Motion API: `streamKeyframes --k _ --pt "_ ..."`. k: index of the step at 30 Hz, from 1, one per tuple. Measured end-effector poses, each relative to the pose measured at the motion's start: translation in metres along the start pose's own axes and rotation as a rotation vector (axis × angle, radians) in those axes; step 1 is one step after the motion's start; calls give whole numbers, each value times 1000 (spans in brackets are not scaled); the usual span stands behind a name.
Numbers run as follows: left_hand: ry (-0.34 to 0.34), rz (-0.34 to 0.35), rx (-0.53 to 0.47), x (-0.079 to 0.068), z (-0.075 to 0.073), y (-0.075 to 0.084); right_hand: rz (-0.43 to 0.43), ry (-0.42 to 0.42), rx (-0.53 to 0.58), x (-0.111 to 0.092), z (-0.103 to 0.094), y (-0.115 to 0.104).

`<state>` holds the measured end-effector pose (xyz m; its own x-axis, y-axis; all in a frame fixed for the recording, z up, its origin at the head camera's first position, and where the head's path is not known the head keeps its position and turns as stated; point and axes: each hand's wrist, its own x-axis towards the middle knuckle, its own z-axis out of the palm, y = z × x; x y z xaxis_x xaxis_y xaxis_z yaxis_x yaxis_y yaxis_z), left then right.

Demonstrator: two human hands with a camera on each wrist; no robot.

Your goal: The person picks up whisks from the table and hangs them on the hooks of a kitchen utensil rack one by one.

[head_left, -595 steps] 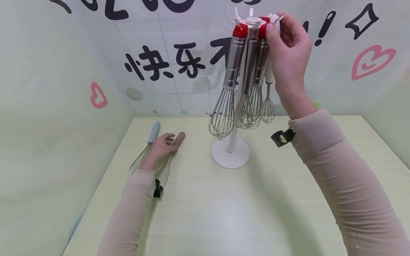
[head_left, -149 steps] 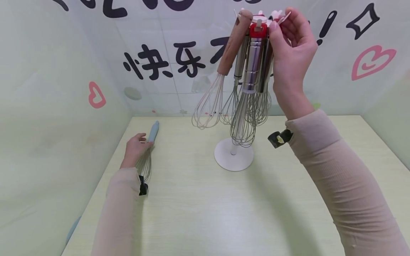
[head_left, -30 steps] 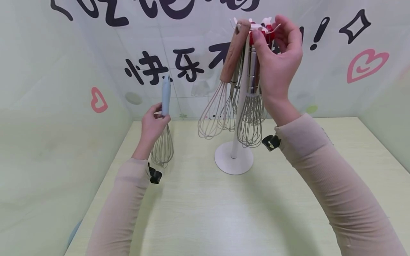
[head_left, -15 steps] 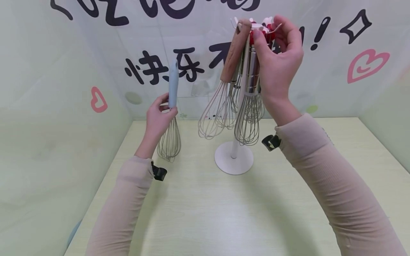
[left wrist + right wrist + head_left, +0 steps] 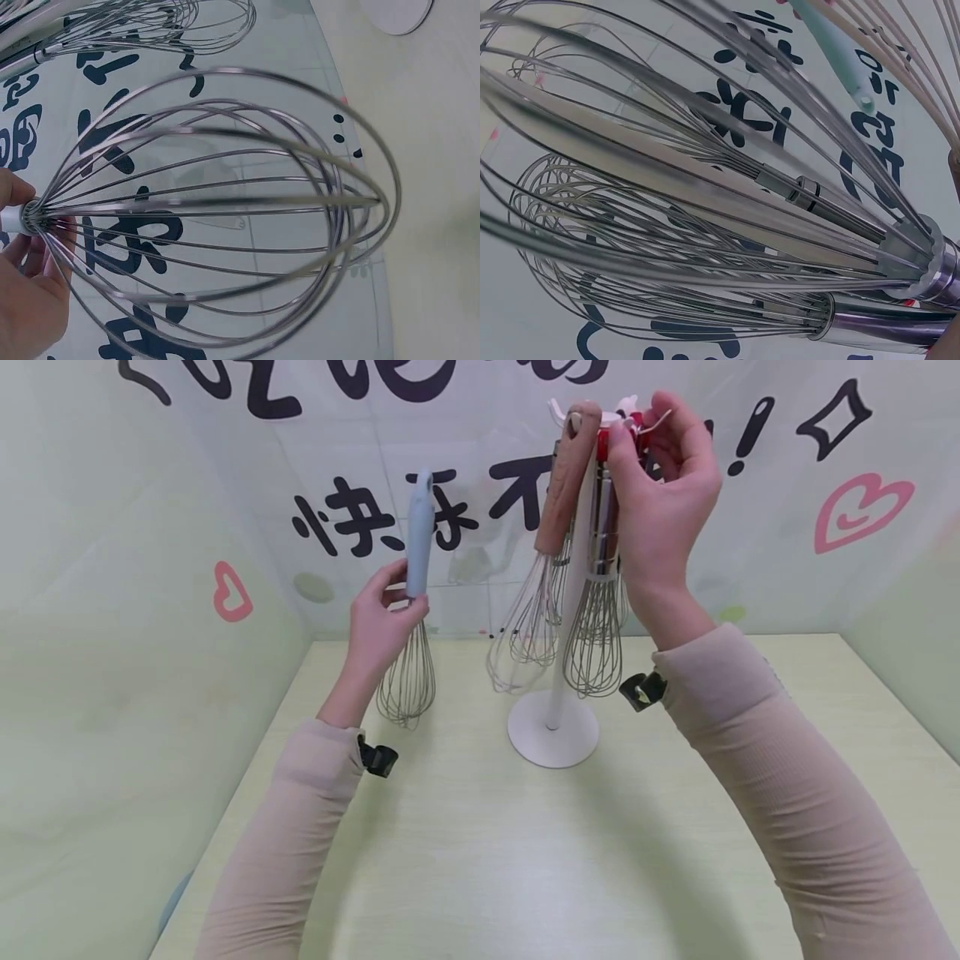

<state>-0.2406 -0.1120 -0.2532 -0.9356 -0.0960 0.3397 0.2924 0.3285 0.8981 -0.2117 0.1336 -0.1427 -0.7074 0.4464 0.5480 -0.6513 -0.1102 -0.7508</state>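
Note:
My left hand (image 5: 381, 620) grips a whisk with a light blue handle (image 5: 420, 547) at the base of that handle. It hangs over the table, handle up, and its wire loops (image 5: 225, 202) fill the left wrist view. A white whisk stand (image 5: 553, 743) stands to its right. At the stand's top, my right hand (image 5: 670, 497) pinches the hook rack, thumb beside a red handle end. A wooden-handled whisk (image 5: 567, 485) hangs on the rack's left side. Next to it hangs a steel-handled whisk (image 5: 603, 522); more steel whisks (image 5: 885, 315) hang behind, partly hidden.
The pale wooden table (image 5: 465, 860) spreads out under both arms. Behind it is a white backdrop (image 5: 465, 564) with black lettering, and a pale side wall (image 5: 112, 693) rises on the left. An unoccupied white hook (image 5: 556, 412) sticks out at the rack's left.
Earlier the wooden-handled whisk lay on the table; now it hangs on the rack. My left hand has lifted the blue-handled whisk, moving up and right. The rack has turned.

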Motion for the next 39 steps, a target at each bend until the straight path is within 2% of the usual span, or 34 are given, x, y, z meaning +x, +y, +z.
streamKeyframes --k 11,23,39 --pt "-10 40 -71 -4 10 19 -16 5 -28 -1 2 0" --pt "-42 86 -133 -9 16 36 -18 15 0 4 -1 3" --pt "-57 115 -160 -13 21 48 -6 1 21 7 -3 5"
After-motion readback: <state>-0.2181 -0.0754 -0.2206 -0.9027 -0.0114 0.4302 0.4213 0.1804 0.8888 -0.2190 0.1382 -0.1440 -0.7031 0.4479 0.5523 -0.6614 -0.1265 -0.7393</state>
